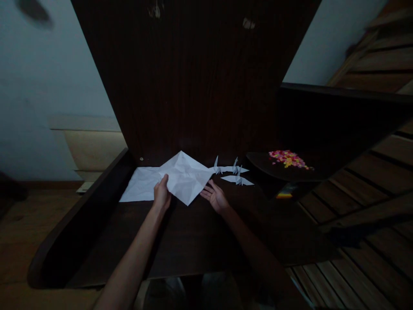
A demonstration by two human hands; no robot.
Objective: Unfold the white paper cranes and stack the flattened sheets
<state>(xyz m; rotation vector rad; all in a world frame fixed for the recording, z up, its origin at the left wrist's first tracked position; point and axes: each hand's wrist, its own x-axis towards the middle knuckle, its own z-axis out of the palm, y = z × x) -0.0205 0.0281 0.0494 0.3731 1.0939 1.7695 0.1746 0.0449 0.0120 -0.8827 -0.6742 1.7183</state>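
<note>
White, creased square paper, turned like a diamond, is over the dark brown wooden desktop, its lower left edge pinched by the left hand. The right hand has its fingers spread beside the lower right edge; contact is unclear. Folded white paper birds sit just rightward, a flat white sheet leftward.
</note>
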